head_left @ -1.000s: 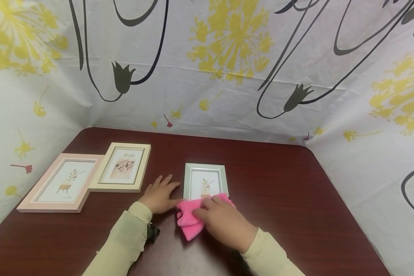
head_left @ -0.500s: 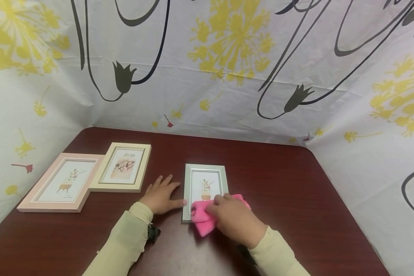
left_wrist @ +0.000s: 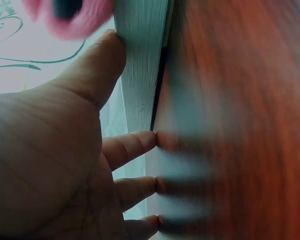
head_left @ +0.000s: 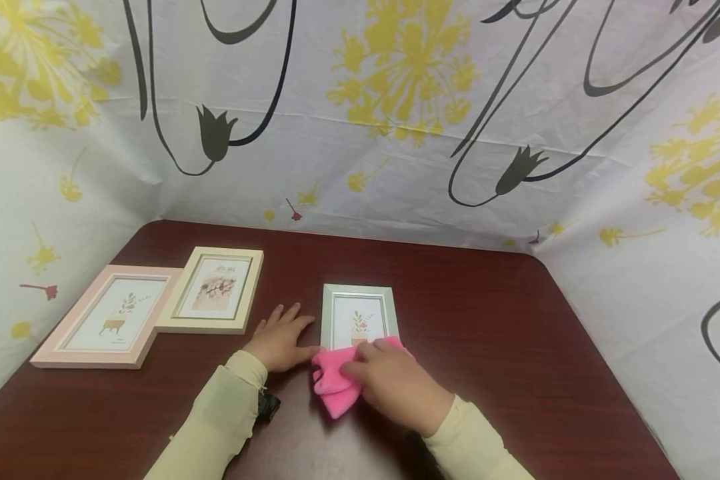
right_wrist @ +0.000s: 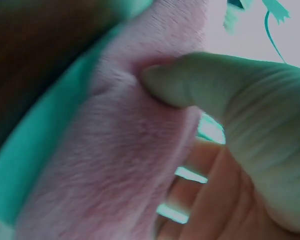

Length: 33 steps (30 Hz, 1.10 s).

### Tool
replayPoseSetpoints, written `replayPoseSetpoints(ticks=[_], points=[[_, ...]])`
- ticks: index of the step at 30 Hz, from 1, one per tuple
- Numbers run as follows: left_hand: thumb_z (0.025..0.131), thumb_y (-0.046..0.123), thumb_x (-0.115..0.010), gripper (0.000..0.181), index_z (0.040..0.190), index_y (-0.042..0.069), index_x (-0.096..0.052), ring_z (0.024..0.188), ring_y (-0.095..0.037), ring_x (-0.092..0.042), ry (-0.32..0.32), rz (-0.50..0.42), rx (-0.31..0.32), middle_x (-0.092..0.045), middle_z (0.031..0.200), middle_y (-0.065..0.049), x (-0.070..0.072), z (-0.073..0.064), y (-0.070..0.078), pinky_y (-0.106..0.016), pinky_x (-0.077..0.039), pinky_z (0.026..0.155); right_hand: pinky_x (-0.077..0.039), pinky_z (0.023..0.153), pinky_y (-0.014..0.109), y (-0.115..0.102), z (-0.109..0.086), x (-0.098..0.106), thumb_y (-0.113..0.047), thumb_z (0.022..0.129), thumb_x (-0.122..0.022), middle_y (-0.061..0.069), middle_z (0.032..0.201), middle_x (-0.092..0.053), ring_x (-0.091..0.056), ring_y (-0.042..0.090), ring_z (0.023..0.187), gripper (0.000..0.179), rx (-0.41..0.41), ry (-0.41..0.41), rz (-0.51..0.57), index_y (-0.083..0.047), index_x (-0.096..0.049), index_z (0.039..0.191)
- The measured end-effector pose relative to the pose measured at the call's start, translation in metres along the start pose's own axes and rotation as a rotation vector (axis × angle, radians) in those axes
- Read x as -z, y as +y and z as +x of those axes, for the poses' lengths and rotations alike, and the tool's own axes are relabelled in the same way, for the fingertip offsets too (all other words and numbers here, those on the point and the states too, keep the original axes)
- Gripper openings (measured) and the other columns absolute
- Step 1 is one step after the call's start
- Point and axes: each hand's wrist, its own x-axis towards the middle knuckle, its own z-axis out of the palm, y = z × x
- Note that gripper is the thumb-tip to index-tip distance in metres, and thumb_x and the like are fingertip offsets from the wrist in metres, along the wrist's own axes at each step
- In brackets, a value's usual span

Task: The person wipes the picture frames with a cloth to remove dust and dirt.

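A pale green photo frame (head_left: 328, 320) with a potted-plant print lies flat on the dark red-brown table (head_left: 480, 320). My right hand (head_left: 399, 387) grips a folded pink cloth (head_left: 336, 383) over the frame's near end, which it hides. In the right wrist view, the thumb presses into the cloth (right_wrist: 125, 130), with the fingers on its other side. My left hand (head_left: 279, 343) lies spread on the table left of the frame, its thumb touching the frame's left edge. The left wrist view has that thumb tip against the frame's side (left_wrist: 142, 65), near the cloth.
To the left lie a pink photo frame (head_left: 165, 287) and a cream photo frame (head_left: 249, 293), their edges meeting. Behind and on both sides of the table hangs a white sheet (head_left: 312, 153) printed with flowers.
My right hand and the cloth moved right across the green frame's near end, then back left, covering its near-left corner again. My left hand has stayed in place.
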Motion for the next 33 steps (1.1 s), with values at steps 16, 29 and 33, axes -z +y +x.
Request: replayPoseSetpoints(ticks=[16, 29, 33], points=[[0.089, 0.054, -0.069, 0.076, 0.146, 0.007, -0.050, 0.146, -0.049, -0.014, 0.004, -0.043, 0.007, -0.027, 0.158, -0.023, -0.004, 0.000, 0.001, -0.069, -0.016, 0.111, -0.049, 0.070, 0.033, 0.108, -0.050, 0.030, 0.005, 0.078, -0.074, -0.005, 0.086, -0.055, -0.051, 0.013, 0.076, 0.029, -0.258, 0.056, 0.218, -0.013, -0.070, 0.101], [0.088, 0.053, -0.069, 0.075, 0.145, 0.007, -0.050, 0.145, -0.049, -0.015, 0.018, -0.037, 0.012, -0.028, 0.158, -0.023, -0.004, -0.001, 0.000, -0.069, -0.016, 0.110, -0.049, 0.063, 0.046, 0.161, -0.083, -0.001, -0.006, 0.080, -0.076, 0.010, 0.078, -0.055, -0.054, 0.029, 0.070, 0.025, -0.587, -0.130, 0.083, -0.006, -0.070, 0.104], [0.087, 0.053, -0.070, 0.075, 0.143, 0.006, -0.052, 0.144, -0.050, -0.019, 0.032, -0.027, 0.013, -0.032, 0.156, -0.024, -0.004, -0.002, 0.001, -0.069, -0.019, 0.110, -0.051, 0.065, 0.051, 0.157, -0.083, -0.002, -0.007, 0.081, -0.075, 0.015, 0.087, -0.056, -0.055, 0.034, 0.076, 0.033, -0.633, -0.127, 0.097, -0.006, -0.069, 0.113]])
